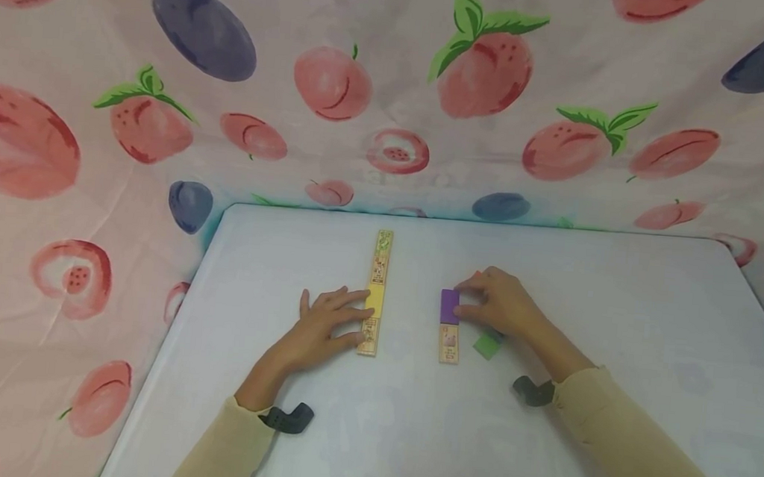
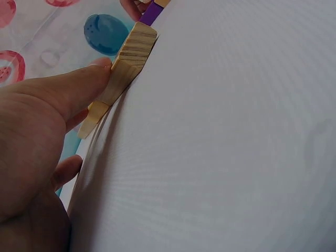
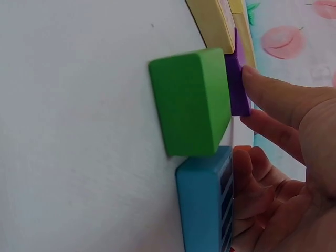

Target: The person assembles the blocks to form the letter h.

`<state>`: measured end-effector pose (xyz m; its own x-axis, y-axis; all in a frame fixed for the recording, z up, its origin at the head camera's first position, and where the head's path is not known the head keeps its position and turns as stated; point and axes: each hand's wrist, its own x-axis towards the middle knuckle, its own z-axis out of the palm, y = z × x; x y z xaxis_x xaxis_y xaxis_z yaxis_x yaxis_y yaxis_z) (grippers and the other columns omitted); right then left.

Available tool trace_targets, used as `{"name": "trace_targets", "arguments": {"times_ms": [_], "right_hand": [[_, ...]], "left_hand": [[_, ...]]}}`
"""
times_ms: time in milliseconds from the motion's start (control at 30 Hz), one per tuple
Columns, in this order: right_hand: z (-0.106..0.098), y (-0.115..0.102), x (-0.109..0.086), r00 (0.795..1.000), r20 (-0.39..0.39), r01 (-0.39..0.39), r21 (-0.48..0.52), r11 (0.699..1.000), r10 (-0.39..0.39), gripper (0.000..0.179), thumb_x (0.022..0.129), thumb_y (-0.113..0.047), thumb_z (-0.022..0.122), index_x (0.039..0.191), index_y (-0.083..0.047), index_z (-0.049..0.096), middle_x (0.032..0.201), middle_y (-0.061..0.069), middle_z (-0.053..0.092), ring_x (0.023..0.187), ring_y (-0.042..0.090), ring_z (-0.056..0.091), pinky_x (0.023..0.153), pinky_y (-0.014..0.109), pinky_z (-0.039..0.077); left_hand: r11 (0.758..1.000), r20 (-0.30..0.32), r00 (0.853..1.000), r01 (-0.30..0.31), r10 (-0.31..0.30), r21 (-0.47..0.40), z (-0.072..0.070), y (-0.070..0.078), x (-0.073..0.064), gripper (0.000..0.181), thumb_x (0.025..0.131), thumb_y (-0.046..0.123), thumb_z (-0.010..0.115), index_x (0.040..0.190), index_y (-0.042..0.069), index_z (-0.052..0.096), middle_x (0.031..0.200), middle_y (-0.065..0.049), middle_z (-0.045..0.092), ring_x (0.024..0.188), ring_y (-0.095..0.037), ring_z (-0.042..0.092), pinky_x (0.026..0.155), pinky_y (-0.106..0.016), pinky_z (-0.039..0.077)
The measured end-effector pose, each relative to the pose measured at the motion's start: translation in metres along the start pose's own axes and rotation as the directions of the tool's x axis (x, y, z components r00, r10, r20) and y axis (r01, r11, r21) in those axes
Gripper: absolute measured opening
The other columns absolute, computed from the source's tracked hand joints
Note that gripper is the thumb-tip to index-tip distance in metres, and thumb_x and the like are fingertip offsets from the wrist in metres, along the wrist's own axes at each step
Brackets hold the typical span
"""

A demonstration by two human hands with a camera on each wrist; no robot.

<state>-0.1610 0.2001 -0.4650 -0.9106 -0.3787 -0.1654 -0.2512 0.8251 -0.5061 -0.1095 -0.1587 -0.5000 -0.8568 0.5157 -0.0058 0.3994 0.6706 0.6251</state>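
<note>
My left hand [image 1: 321, 327] touches the left side of a straight row of blocks with spread fingertips. That row has a yellow block [image 1: 375, 301], a printed wooden block [image 1: 369, 335] at its near end and printed blocks [image 1: 382, 257] at its far end. In the left wrist view the thumb rests against a wooden block [image 2: 119, 79]. My right hand [image 1: 508, 304] pinches a purple block [image 1: 448, 306] with thumb and index finger at its right side and far end. A printed wooden block [image 1: 449, 345] adjoins the purple block's near end.
Close under my right hand lie a green block [image 3: 184, 105] and a blue block [image 3: 199, 205] with dark markings. A bit of orange [image 1: 478, 274] shows behind that hand, mostly hidden. The white table [image 1: 367, 432] ends at a fruit-patterned cloth [image 1: 335, 152].
</note>
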Motion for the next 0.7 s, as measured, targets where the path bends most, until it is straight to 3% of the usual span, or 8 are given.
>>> {"name": "trace_targets", "arguments": {"times_ms": [700], "right_hand": [[0.0008,0.0037,0.0004,1.0,-0.007,0.023,0.01,1.0,-0.023,0.043,0.086,-0.039,0.081,0.123,-0.018,0.075,0.093,0.003,0.061,0.084,0.017,0.048,0.07,0.03,0.041]], "left_hand": [[1.0,0.009,1.0,0.003,-0.003,0.005,0.001,-0.0019,0.0012,0.046,0.098,0.042,0.068,0.142,0.031,0.062,0.162,0.011,0.041,0.156,-0.029,0.026,0.116,-0.074,-0.011]]}}
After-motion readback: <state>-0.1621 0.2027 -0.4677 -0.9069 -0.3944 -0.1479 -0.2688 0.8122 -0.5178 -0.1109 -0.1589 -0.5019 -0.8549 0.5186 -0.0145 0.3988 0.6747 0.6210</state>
